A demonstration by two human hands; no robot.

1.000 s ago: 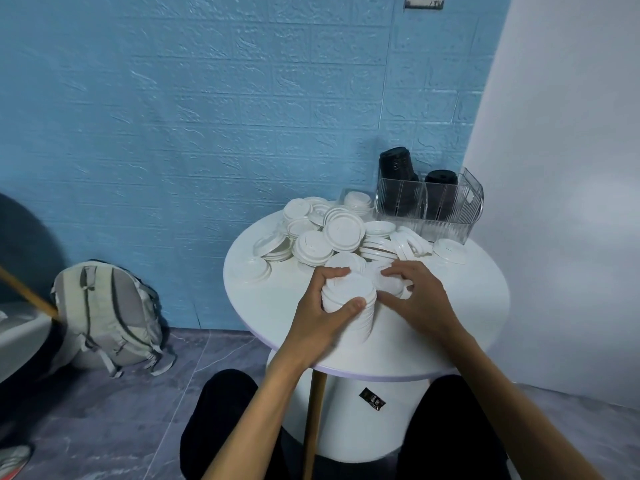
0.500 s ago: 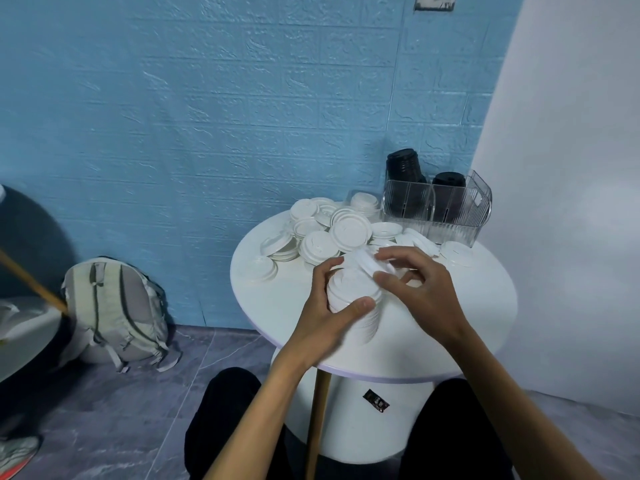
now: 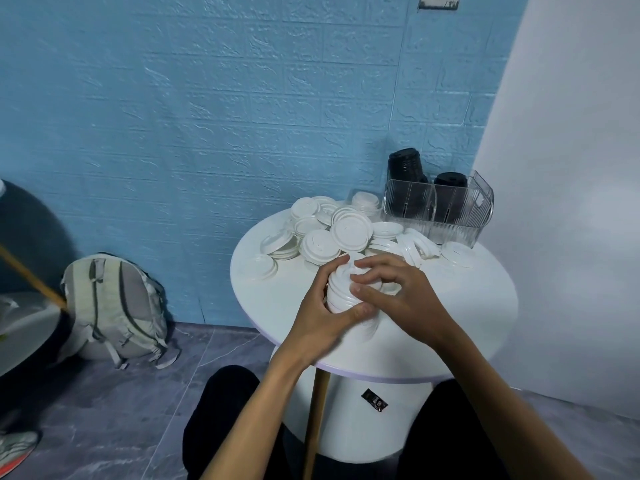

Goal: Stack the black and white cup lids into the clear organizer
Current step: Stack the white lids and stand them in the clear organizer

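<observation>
blue brick-textured wall (image 3: 207, 116) backs a round white table (image 3: 277, 299), with a grey backpack (image 3: 114, 306) on the floor beside it. at the table's far right, the clear ribbed plastic organizer (image 3: 446, 213) holds black lid stacks (image 3: 405, 168). loose white cup lids (image 3: 349, 232) are heaped beside it. nearer, the left hand (image 3: 322, 317) curls round a stack of white lids (image 3: 341, 289), while the right hand (image 3: 398, 296) pinches its top lid.

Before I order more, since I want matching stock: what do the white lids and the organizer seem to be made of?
White lids: likely thin molded plastic, matte, with embossed rings and a raised rim. Organizer: clear rigid plastic, probably acrylic, glossy with ribbed walls; the black lids show through it.
</observation>
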